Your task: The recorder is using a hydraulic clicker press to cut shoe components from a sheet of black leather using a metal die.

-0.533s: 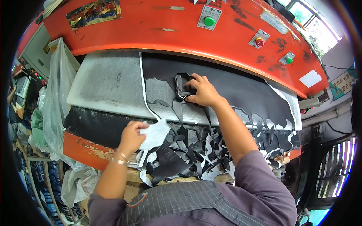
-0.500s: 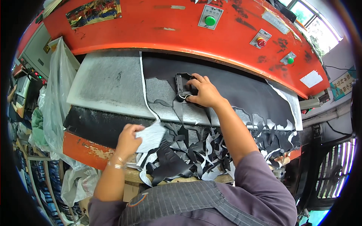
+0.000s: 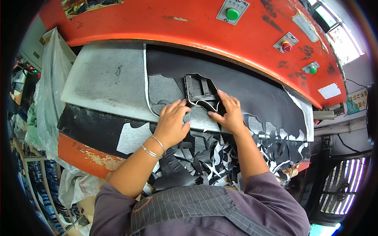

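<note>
A metal cutting die point(image 3: 201, 95), an open frame with cross bars, lies on the black sheet material point(image 3: 244, 82) near its cut-out left edge. My right hand point(image 3: 229, 114) grips the die's lower right side, with the thumb at the near edge and the fingers along the right wall. By the die's lower left corner is my left hand point(image 3: 172, 122), fingers stretched forward and thumb apart; whether its fingertips touch the die cannot be made out. To the left of that forearm, a whitish cut piece point(image 3: 133, 137) lies on the dark ledge.
The black sheet lies on a pale cutting board point(image 3: 106, 78). Dark and white offcuts point(image 3: 204, 157) heap along the near edge. Behind rises an orange machine beam point(image 3: 157, 23) with a green button point(image 3: 232, 14) and a red button point(image 3: 286, 46). Clear plastic point(image 3: 55, 86) hangs at left.
My left hand has let go of the whitish piece on the ledge and moved right, up to the die. My right hand has shifted to the die's lower right side.
</note>
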`<state>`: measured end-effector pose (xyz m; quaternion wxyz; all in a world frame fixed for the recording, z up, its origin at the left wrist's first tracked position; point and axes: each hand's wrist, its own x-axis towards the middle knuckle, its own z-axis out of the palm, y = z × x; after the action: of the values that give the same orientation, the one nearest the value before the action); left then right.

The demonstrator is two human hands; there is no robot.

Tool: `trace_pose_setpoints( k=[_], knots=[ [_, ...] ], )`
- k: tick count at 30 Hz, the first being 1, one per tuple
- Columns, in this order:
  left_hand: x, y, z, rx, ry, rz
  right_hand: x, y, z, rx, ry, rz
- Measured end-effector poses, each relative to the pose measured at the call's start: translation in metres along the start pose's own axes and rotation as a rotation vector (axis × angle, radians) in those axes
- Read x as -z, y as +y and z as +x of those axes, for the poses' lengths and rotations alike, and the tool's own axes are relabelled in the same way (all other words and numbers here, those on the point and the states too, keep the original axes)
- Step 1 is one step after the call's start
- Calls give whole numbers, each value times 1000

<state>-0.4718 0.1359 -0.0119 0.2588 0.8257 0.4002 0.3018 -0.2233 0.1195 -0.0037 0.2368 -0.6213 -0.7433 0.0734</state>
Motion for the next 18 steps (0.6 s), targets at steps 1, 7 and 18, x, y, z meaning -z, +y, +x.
trace_pose_setpoints(
  k=[1,7,18],
  knots=[
    [-3,-1,1,-21,12,30,0,1,-1,10,10,-19],
    [-2,2,6,-11,-5,61,1,2,5,65,50,-57],
    [32,34,26,14,287,-83,98,24,-21,17,734,471]
  ],
)
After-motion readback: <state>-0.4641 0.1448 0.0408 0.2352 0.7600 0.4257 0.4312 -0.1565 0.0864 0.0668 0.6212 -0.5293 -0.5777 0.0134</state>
